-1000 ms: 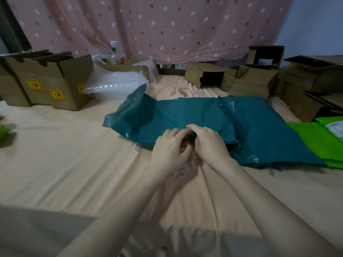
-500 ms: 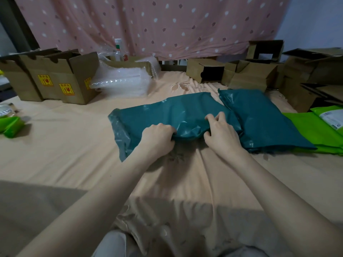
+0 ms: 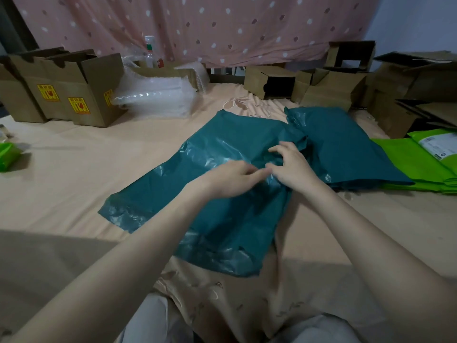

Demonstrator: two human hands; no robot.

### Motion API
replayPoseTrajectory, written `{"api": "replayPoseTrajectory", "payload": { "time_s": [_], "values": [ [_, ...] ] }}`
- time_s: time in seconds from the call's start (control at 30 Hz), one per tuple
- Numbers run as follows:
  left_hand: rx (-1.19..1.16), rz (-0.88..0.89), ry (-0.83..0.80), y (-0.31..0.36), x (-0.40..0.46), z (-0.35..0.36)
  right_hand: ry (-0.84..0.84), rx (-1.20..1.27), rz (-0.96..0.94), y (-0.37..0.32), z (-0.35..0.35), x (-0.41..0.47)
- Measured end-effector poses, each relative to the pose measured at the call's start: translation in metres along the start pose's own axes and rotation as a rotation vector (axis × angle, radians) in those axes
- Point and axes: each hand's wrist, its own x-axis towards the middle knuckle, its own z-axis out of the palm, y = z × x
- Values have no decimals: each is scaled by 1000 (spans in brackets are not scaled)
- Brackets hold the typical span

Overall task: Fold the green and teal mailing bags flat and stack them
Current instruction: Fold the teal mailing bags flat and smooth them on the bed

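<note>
Head view, single frame. Item one: teal mailing bag (image 3: pixel 222 194), spread open and crinkled on the peach bedsheet (image 3: pixel 74 169), running from mid-frame toward the viewer, its near edge glossy and rumpled. Item two: left hand (image 3: pixel 230 180), blurred, fingers extended roughly flat over the bag's upper middle, fingertips meeting the other hand; no plain grip on the film, so whether it pinches any cannot be told. Item three: right hand (image 3: pixel 293 168), fingers curled, bunching a fold of the same bag at its right edge. Item four: stack of teal bags (image 3: pixel 346 149), folded flat, lying just right of the hands, its left edge touching or overlapping the open bag. Item five: stack of green bags (image 3: pixel 420 167), flat, at the right edge, partly tucked under the teal stack, with a white printed label (image 3: pixel 440 144) on the upper sheet. Item six: further green item (image 3: pixel 8 154) at far left, well apart. Item seven: cardboard boxes with yellow stickers (image 3: pixel 64 90), back left. Item eight: clear bubble wrap (image 3: pixel 153 97), beside those boxes. Item nine: smaller open cardboard boxes (image 3: pixel 321 82), back right. Item ten: pink dotted curtain (image 3: pixel 197 26), behind everything.
</note>
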Motion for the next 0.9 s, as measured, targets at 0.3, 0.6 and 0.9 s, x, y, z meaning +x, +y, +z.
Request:
{"api": "replayPoseTrajectory", "payload": {
  "time_s": [0.3,0.6,0.9],
  "values": [
    [373,-34,258,-75,35,-5,-20,-59,-4,-10,21,4],
    [482,-116,330,-88,52,10,13,-183,-171,-11,18,40],
    [509,-150,334,-91,90,15,-37,-181,71,27,18,85]
  ]
}}
